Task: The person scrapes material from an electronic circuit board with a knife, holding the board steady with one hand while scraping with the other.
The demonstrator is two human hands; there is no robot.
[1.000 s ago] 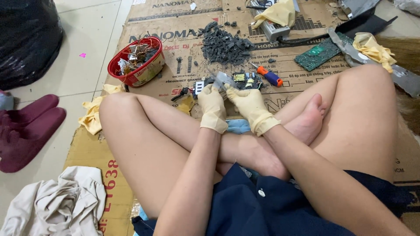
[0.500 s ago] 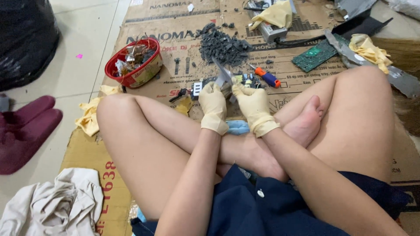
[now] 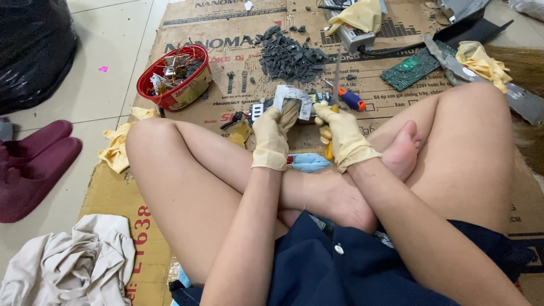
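Note:
I sit cross-legged on flattened cardboard (image 3: 226, 22). Both hands wear yellowish rubber gloves. My left hand (image 3: 273, 135) grips a small grey metal-and-circuit part (image 3: 292, 97), held upright just above the floor. My right hand (image 3: 340, 135) holds a yellow-handled screwdriver (image 3: 335, 85) whose thin shaft points up and away, its handle end showing below the fist. The two hands are close together, almost touching, in front of my crossed shins. A light blue cloth (image 3: 309, 162) lies under the wrists.
A red bowl (image 3: 190, 93) of wire scraps stands at the left. A heap of dark plastic bits (image 3: 290, 56), an orange-blue screwdriver (image 3: 350, 98), a green circuit board (image 3: 412, 69), yellow rags (image 3: 479, 61), maroon slippers (image 3: 34, 164), a black bag (image 3: 34, 45) and a beige cloth (image 3: 73, 266) surround me.
The left hand has raised the metal part and turned it upright. The right hand now holds the screwdriver shaft pointing up beside it. The view shifted slightly.

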